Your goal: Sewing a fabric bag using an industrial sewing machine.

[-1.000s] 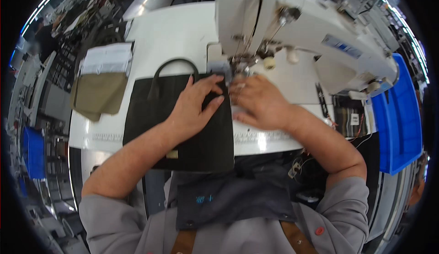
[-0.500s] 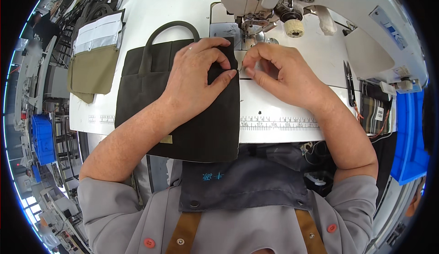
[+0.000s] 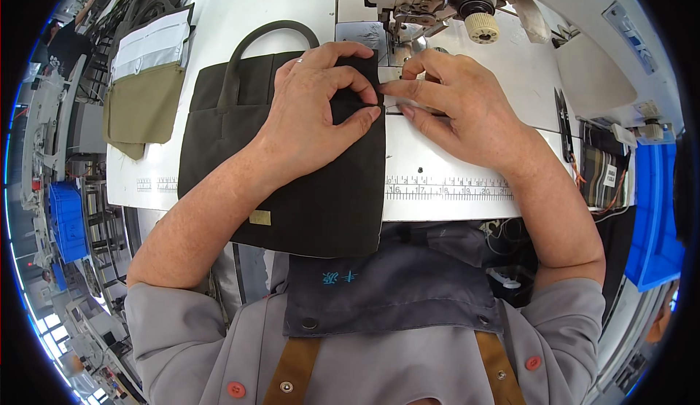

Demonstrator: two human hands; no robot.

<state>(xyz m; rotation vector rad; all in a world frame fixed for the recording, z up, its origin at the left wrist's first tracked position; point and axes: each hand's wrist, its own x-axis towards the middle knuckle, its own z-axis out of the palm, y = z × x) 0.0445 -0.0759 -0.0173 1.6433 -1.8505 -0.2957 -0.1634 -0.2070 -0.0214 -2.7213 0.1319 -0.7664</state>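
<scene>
A dark olive-black fabric bag piece [image 3: 321, 201] with a looped handle [image 3: 273, 28] lies flat on the white table, overhanging its front edge. My left hand [image 3: 313, 117] rests on it, thumb and index finger closed together on the fabric near its right edge. My right hand [image 3: 459, 106] is just right of that edge. Its index finger reaches to the fabric's border, while the thumb stands apart below and the other fingers curl. Directly beyond both hands is the sewing machine's needle and presser foot area [image 3: 399, 37], partly hidden by my fingers.
Olive and white fabric pieces [image 3: 146, 91] lie at the left. The sewing machine head [image 3: 583, 11] overhangs the back right. Black scissors [image 3: 564, 124] and a striped fabric piece [image 3: 604, 168] are at the right, beside a blue bin [image 3: 652, 215]. A ruler strip [image 3: 448, 188] runs along the front.
My right index finger has straightened out to the fabric edge and parted from the thumb. The left hand keeps its hold; the view has shifted slightly.
</scene>
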